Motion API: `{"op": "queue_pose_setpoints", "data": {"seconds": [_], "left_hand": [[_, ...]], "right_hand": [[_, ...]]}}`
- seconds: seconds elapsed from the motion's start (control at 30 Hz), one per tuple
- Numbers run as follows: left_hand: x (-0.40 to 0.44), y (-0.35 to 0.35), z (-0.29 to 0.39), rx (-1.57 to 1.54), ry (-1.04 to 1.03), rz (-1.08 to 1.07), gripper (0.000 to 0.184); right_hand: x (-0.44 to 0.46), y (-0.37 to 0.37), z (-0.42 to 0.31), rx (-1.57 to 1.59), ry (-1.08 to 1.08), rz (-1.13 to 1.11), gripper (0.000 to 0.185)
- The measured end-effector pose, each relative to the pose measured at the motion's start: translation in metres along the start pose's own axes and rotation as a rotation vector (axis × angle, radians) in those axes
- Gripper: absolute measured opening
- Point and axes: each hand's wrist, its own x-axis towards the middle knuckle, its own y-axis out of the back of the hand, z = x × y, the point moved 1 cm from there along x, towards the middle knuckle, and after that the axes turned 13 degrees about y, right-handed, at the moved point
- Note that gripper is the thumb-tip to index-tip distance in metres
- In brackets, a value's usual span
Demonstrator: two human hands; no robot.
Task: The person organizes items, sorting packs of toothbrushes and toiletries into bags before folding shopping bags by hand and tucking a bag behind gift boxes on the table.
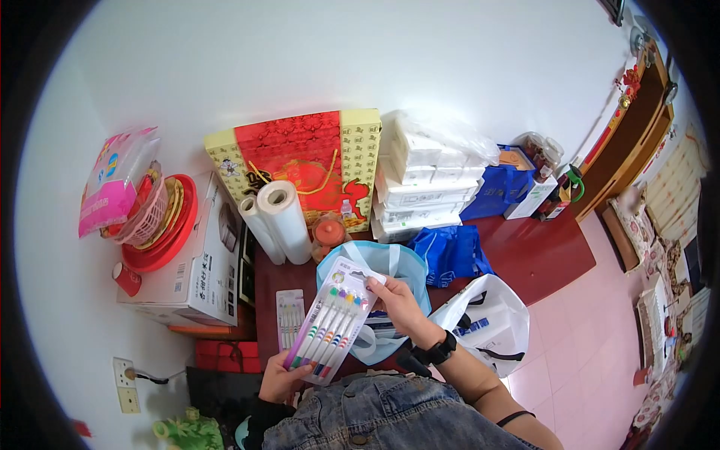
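Observation:
A blister pack of toothbrushes with coloured heads and striped handles is held up, tilted, in front of me. My left hand grips its lower left corner, and my right hand pinches the upper right corner by the hanging hole. Just left of it, a second flat pack of similar look lies on the dark red table. Behind the held pack stands an open light blue bag; its contents are mostly hidden. A white bag gapes open beside my right forearm.
Plastic rolls, an orange-lidded jar and a red-and-gold gift box stand at the back. Stacked tissue packs and blue bags are to the right. A white carton bearing red trays is at left.

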Motion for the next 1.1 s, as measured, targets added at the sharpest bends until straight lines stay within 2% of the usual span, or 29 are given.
{"op": "queue_pose_setpoints", "data": {"seconds": [0.1,0.17,0.23,0.3,0.33,0.37,0.43,0.5,0.53,0.57,0.63,0.67,0.7,0.77,0.87,0.97,1.03,1.1], "left_hand": [[0.007,0.013,-0.012,0.023,-0.021,-0.003,0.032],[0.016,0.039,-0.024,-0.169,-0.174,0.110,0.029],[0.022,0.057,-0.029,-0.306,-0.209,0.210,0.031],[0.030,0.080,-0.039,-0.347,-0.175,0.293,0.032],[0.037,0.090,-0.047,-0.351,-0.168,0.292,0.032],[0.045,0.101,-0.059,-0.357,-0.136,0.319,0.033],[0.063,0.122,-0.084,-0.364,-0.101,0.346,0.034],[0.085,0.138,-0.116,-0.352,-0.029,0.269,0.039],[0.096,0.142,-0.131,-0.227,-0.154,0.310,0.053],[0.105,0.151,-0.149,-0.231,-0.151,0.311,0.053],[0.116,0.174,-0.180,0.371,0.006,0.828,0.069],[0.121,0.179,-0.188,0.505,-0.061,0.859,0.079],[0.120,0.181,-0.189,0.505,-0.058,0.859,0.079],[0.122,0.182,-0.189,0.256,0.005,0.541,0.075],[0.118,0.178,-0.188,0.183,-0.040,0.528,0.070],[0.124,0.175,-0.184,0.100,-0.066,0.582,0.066],[0.116,0.162,-0.168,0.072,-0.057,0.517,0.065],[0.115,0.160,-0.162,0.050,-0.050,0.437,0.064]], "right_hand": [[0.002,-0.002,-0.008,0.013,0.023,-0.056,0.030],[0.006,0.007,-0.008,-0.082,0.045,-0.049,0.028],[0.002,0.021,-0.004,-0.179,0.060,-0.040,0.027],[-0.001,0.033,-0.002,-0.990,0.164,-0.213,0.024],[-0.007,0.033,0.003,-1.155,0.263,-0.253,0.018],[-0.011,0.042,0.019,-1.158,0.257,-0.253,0.018],[-0.017,0.064,0.069,-1.538,0.107,-0.661,0.013],[-0.033,0.074,0.099,-1.614,0.095,-0.652,0.013],[-0.038,0.075,0.106,-1.690,0.086,-0.642,0.013],[-0.037,0.073,0.108,-1.690,0.083,-0.647,0.013],[-0.034,0.065,0.111,-1.748,0.031,-0.650,0.015],[-0.034,0.067,0.117,-1.748,0.028,-0.653,0.015],[-0.034,0.071,0.128,-1.788,0.062,-0.638,0.016],[-0.034,0.079,0.142,-1.825,0.093,-0.625,0.016],[-0.031,0.087,0.147,-1.746,-0.003,-0.597,0.015],[-0.021,0.080,0.112,-1.772,-0.054,-0.602,0.015],[-0.016,0.072,0.073,-1.721,0.334,-0.379,0.014],[-0.012,0.064,0.028,-1.647,0.398,-0.307,0.012]]}}
